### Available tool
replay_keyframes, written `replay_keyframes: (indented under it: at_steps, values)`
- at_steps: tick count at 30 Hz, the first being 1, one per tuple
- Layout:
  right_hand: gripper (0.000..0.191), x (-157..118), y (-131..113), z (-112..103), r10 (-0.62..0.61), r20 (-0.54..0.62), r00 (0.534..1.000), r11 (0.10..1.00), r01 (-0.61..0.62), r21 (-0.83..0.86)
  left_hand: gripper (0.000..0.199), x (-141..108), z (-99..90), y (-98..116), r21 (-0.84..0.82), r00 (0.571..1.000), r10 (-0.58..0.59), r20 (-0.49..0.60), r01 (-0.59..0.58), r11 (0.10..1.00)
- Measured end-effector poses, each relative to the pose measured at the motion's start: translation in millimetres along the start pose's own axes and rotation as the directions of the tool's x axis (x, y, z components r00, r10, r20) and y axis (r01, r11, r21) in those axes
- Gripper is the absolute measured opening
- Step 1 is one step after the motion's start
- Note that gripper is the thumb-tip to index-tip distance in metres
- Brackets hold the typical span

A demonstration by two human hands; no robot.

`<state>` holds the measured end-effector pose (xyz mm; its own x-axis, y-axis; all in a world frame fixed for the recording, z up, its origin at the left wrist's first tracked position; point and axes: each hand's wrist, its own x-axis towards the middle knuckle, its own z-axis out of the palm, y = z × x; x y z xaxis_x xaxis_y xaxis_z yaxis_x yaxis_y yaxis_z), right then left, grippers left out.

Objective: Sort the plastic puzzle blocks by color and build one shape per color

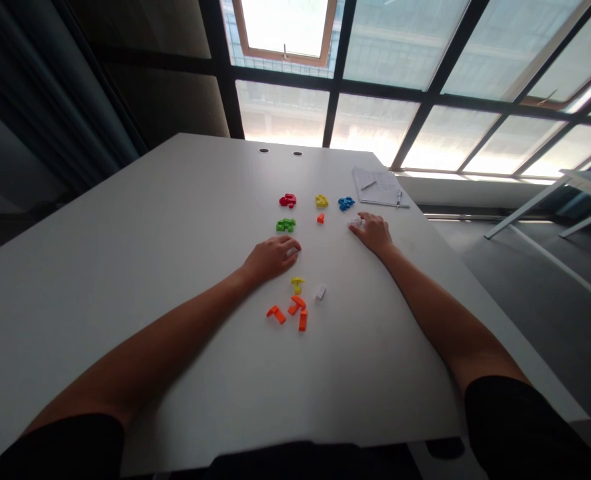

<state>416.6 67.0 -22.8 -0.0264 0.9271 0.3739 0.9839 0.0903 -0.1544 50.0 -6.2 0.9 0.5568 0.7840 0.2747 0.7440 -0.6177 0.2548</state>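
Observation:
My left hand (270,259) rests on the table with its fingers curled round a small white block (291,252). To the right, my right hand (374,233) has its thumb and fingers about a cluster of small white blocks (354,223), partly hidden by the fingers. Just beyond my left hand lies a group of green blocks (285,225). Nearer to me are a yellow block (297,285), several orange blocks (298,305) and a loose white block (320,293).
Farther back on the white table (200,200) sit red blocks (288,200), yellow blocks (321,201), blue blocks (346,203) and a small orange block (320,218). Papers (381,187) with pens lie at the right edge. Windows stand behind.

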Motion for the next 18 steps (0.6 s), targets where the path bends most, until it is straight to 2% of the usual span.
replay_keyframes:
  at_steps: [7, 18]
  values:
    - [0.051, -0.4, 4.6, -2.8, -0.033, 0.030, 0.999, 0.999, 0.033, 0.015, 0.028, 0.3, 2.1, -2.5, -0.005, 1.000, 0.007, -0.003, -0.007, 1.000]
    - [0.048, -4.7, 22.7, -6.6, -0.204, 0.063, 0.977, 0.966, 0.190, 0.176, 0.026, 0.1, 2.8, -3.0, -0.008, 1.000, 0.015, -0.008, -0.015, 1.000]
